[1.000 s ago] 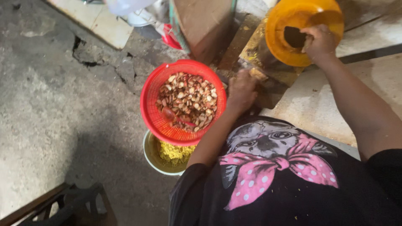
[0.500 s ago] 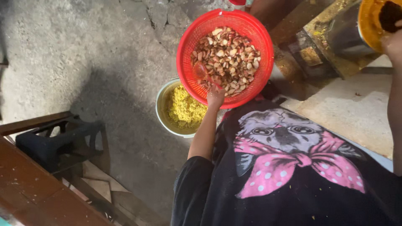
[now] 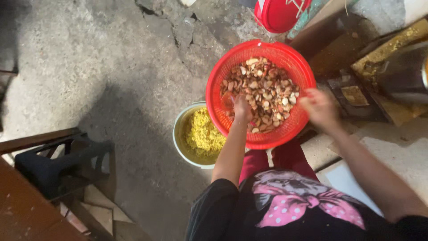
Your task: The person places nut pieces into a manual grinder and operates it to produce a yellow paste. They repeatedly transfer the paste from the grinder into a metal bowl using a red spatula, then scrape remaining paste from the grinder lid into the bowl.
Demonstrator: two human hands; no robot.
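left hand is down in the red basket at centre frame, fingers curled into the brown and cream pieces; can't tell if it grips any. right hand, blurred, sits at the basket's right rim, grip unclear. below left, a pail of yellow mash on cracked concrete

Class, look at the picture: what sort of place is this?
Probably a rough outdoor or backyard food-preparation spot: cracked concrete ground, a red basket of chopped pieces, and a bowl of yellow shreds.
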